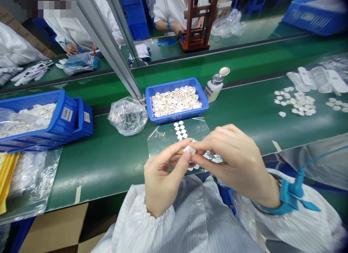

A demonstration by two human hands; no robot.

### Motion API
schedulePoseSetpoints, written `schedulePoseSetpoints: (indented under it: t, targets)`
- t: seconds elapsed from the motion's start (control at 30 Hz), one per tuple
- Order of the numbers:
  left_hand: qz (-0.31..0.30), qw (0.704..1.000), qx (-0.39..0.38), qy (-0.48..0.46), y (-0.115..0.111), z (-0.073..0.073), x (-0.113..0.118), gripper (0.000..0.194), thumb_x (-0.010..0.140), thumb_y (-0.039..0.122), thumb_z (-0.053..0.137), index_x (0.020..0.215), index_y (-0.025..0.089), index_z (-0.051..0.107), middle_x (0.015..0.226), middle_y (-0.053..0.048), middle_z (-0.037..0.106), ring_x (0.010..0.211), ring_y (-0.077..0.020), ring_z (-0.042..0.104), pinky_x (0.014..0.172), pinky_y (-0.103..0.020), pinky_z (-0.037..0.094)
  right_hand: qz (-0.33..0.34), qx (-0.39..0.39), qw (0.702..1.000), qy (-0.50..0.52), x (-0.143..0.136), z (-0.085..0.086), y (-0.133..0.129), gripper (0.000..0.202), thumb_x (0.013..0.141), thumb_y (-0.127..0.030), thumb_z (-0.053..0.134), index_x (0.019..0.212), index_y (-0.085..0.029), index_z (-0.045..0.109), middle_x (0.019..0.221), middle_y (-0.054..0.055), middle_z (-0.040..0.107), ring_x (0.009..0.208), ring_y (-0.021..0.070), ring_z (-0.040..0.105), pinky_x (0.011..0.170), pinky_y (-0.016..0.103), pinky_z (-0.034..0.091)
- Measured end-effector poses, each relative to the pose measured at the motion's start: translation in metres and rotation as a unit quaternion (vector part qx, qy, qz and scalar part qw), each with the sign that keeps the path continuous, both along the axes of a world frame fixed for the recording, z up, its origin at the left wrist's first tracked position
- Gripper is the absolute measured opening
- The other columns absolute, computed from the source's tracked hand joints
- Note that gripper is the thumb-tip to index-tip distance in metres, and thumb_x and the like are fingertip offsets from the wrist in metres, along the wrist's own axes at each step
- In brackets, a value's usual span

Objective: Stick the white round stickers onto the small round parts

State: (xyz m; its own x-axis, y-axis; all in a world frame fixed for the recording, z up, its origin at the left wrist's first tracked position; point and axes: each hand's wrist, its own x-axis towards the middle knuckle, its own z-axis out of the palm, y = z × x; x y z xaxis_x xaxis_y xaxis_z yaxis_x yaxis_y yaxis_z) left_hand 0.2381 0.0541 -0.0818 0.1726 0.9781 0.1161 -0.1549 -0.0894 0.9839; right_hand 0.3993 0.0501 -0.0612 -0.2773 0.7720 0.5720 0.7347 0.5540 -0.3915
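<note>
Both hands meet over a clear plastic sheet (160, 140) on the green bench. A small white piece (189, 149) is pinched between the thumb and fingers of my left hand (165, 173). My right hand (231, 158), with a blue wrist strap, touches the piece's right edge with closed fingertips. White round pieces (179, 132) lie in rows on the sheet, partly hidden under my hands. Just behind the sheet, a blue tray (178, 118) holds many small white and beige discs.
A dispenser bottle (214, 89) with its lid up stands right of the tray; a bundled clear bag (128, 116) lies left. Blue bins (58, 117) are far left, white pieces (303, 103) at right. Across a metal post (108, 42), people work at another bench.
</note>
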Motion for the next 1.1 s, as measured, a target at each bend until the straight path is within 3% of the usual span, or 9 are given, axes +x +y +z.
schedulePoseSetpoints:
  t: [0.3,0.43,0.5,0.6,0.7,0.87,1.1]
  targets:
    - [0.044,0.998,-0.032,-0.008,0.000,0.006,0.006,0.020,0.082,0.014,0.072,0.095,0.027,0.078,0.077,0.004,0.079,0.066,-0.0102,0.074,0.063,-0.012,0.061,-0.007,0.018,1.000,-0.002,-0.003,0.000,0.001,0.011,0.092,-0.021,0.063,0.080,-0.019,0.062,0.065,-0.005,0.065,0.062,0.0102,0.056,0.066,0.029,0.037]
    - [0.042,0.997,-0.054,-0.031,0.004,0.004,0.006,0.017,0.081,0.016,0.073,0.094,0.025,0.078,0.079,0.002,0.079,0.069,-0.0128,0.075,0.065,-0.016,0.063,0.010,-0.038,0.997,0.066,0.001,-0.003,0.002,0.013,0.087,-0.029,0.070,0.093,-0.019,0.064,0.072,-0.005,0.066,0.063,0.0091,0.055,0.069,0.028,0.039]
    - [0.033,0.996,-0.072,-0.040,0.007,0.003,0.005,0.015,0.081,0.018,0.073,0.093,0.024,0.078,0.078,0.001,0.079,0.067,-0.0134,0.075,0.064,-0.018,0.063,0.017,-0.122,0.983,0.138,0.005,-0.005,0.005,0.017,0.087,-0.033,0.069,0.096,-0.019,0.064,0.077,-0.004,0.066,0.064,0.0086,0.055,0.067,0.026,0.042]
    - [0.008,0.993,-0.111,-0.040,0.009,0.001,0.004,0.015,0.081,0.022,0.073,0.096,0.021,0.077,0.077,-0.001,0.079,0.068,-0.0161,0.076,0.061,-0.022,0.065,0.022,-0.271,0.931,0.244,0.008,-0.011,0.010,0.014,0.092,-0.032,0.061,0.086,-0.020,0.066,0.078,-0.002,0.066,0.068,0.0096,0.057,0.063,0.023,0.043]
    - [-0.006,0.991,-0.128,-0.027,0.009,0.001,0.003,0.018,0.084,0.027,0.071,0.100,0.021,0.077,0.084,-0.002,0.079,0.072,-0.0177,0.076,0.061,-0.025,0.066,0.026,-0.352,0.884,0.305,0.008,-0.017,0.015,0.017,0.088,-0.033,0.064,0.078,-0.020,0.066,0.072,-0.002,0.064,0.068,0.0109,0.056,0.061,0.023,0.043]
    - [-0.013,0.992,-0.122,-0.005,0.007,0.002,0.002,0.020,0.088,0.031,0.064,0.103,0.023,0.076,0.095,-0.004,0.078,0.080,-0.0215,0.076,0.061,-0.030,0.067,0.032,-0.388,0.843,0.370,0.006,-0.021,0.017,0.018,0.082,-0.034,0.069,0.076,-0.018,0.066,0.068,-0.001,0.062,0.065,0.0115,0.055,0.058,0.025,0.042]
    - [-0.040,0.991,-0.117,-0.045,0.004,0.006,0.001,0.022,0.091,0.027,0.060,0.107,0.024,0.075,0.094,-0.003,0.078,0.087,-0.0225,0.075,0.065,-0.031,0.067,0.004,-0.353,0.852,0.387,0.004,-0.017,0.012,0.015,0.079,-0.029,0.071,0.072,-0.018,0.065,0.067,-0.002,0.059,0.064,0.0111,0.052,0.056,0.025,0.038]
